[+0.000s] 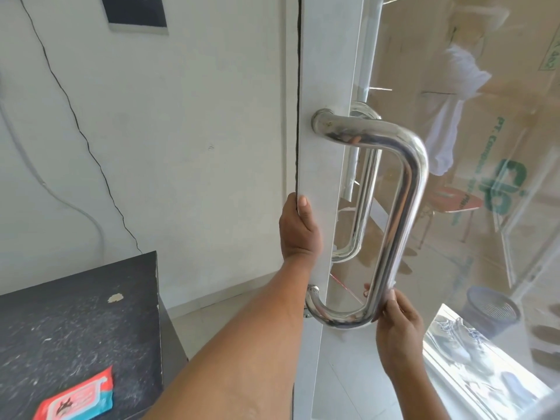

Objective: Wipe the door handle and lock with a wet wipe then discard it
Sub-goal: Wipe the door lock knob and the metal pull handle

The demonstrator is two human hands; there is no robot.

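Observation:
A shiny steel D-shaped door handle (pixel 403 189) is bolted to the white frame of a glass door (pixel 327 71). My left hand (pixel 298 228) grips the door's edge between the handle's two mounts. My right hand (pixel 398 322) is wrapped around the lower part of the handle's upright bar, pressing a white wet wipe (pixel 391 286) against it; only a sliver of the wipe shows above my fingers. A small lock piece (pixel 306 314) sits by the lower mount, mostly hidden behind my left forearm.
A dark speckled cabinet top (pixel 75 322) at lower left carries a red-and-blue wet wipe pack (pixel 75 398). A grey mesh waste bin (pixel 492 310) stands beyond the glass at right. A cracked white wall (pixel 181 131) lies left of the door.

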